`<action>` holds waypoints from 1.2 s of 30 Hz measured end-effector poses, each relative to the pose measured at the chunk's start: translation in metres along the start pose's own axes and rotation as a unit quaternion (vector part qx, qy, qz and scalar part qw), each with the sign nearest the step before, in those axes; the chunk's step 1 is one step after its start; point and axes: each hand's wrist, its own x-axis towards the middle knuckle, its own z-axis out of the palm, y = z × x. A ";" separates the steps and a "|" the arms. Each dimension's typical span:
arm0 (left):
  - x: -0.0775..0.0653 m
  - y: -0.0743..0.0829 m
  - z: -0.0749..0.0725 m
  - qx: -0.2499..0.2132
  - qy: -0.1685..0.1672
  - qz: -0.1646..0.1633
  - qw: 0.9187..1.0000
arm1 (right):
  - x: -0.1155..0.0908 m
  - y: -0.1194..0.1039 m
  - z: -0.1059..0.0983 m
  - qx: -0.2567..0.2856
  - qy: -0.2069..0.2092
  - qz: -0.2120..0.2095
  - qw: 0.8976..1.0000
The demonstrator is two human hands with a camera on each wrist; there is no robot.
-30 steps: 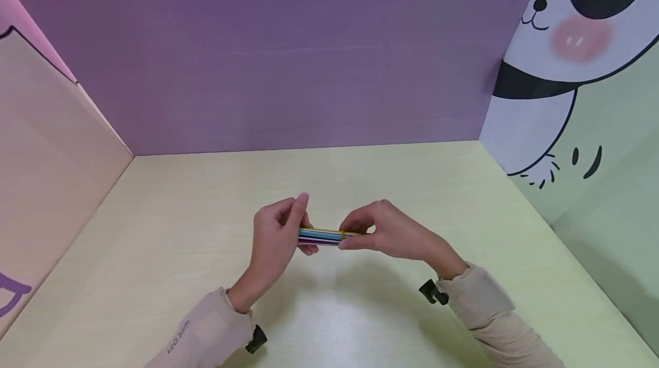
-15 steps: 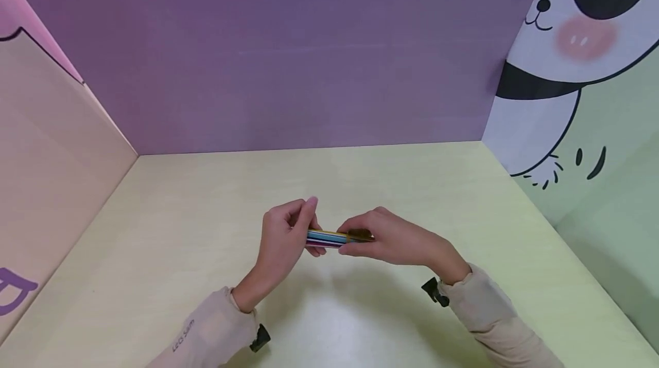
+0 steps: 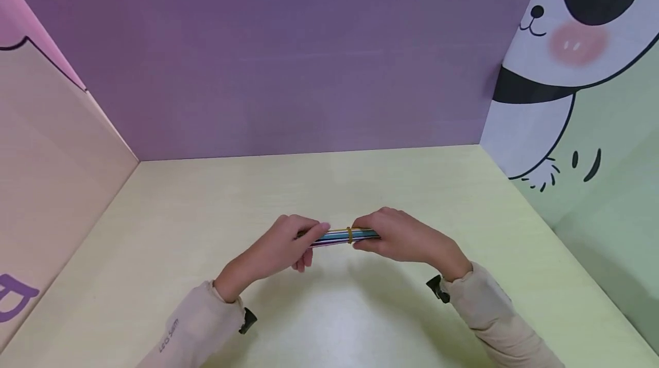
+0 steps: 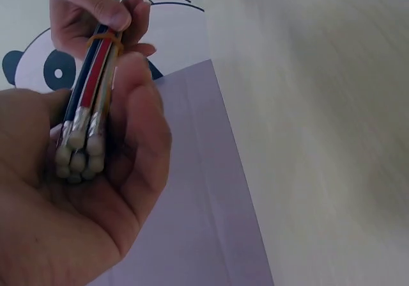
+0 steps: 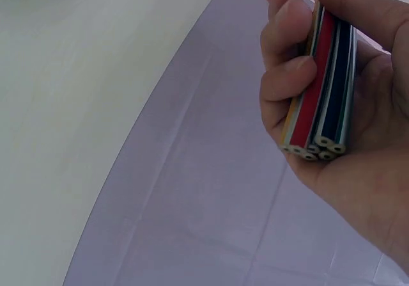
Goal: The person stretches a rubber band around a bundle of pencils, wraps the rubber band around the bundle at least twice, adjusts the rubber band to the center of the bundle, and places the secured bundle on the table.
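A bundle of striped pencils [image 3: 337,237] lies level between my two hands above the table. My left hand [image 3: 282,245] grips the end with the white erasers [image 4: 78,161], fingers curled round it. My right hand [image 3: 404,235] holds the other end, where flat unsharpened tips [image 5: 313,149] show in the right wrist view. A yellowish rubber band [image 3: 350,235] circles the bundle near the right fingertips. Blue, red and yellow stripes run along the pencils. Parts of both ends are hidden inside the palms in the head view.
The pale wooden table [image 3: 216,196] lies under both hands. A purple panel [image 3: 309,59] stands at the back, a pinkish panel [image 3: 51,145] at the left and a green panel [image 3: 612,196] with a panda drawing at the right.
My left hand has turned lower and flatter, its thumb now pointing right along the pencils. My right hand has shifted slightly right, and the rubber band now shows uncovered between the hands.
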 end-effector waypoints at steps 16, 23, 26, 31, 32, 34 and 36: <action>0.005 -0.003 -0.006 0.156 -0.014 0.070 0.985 | 0.004 0.016 0.003 -0.023 0.039 0.042 0.998; 0.008 -0.015 0.004 0.259 0.046 0.073 0.962 | 0.002 0.029 0.006 0.021 0.043 0.060 0.997; 0.010 -0.022 0.009 0.286 0.056 0.067 0.954 | 0.000 0.036 0.010 0.009 0.055 0.066 0.996; 0.016 -0.026 0.014 0.313 0.059 0.062 0.946 | 0.002 0.045 0.015 -0.020 0.071 0.050 0.996; 0.017 -0.027 0.014 0.318 0.059 0.062 0.944 | 0.003 0.047 0.016 -0.027 0.074 0.045 0.996; 0.020 -0.028 0.015 0.327 0.060 0.061 0.941 | 0.005 0.049 0.017 -0.042 0.080 0.037 0.995; 0.022 -0.031 0.015 0.332 0.063 0.059 0.939 | 0.007 0.052 0.020 -0.049 0.082 0.033 0.995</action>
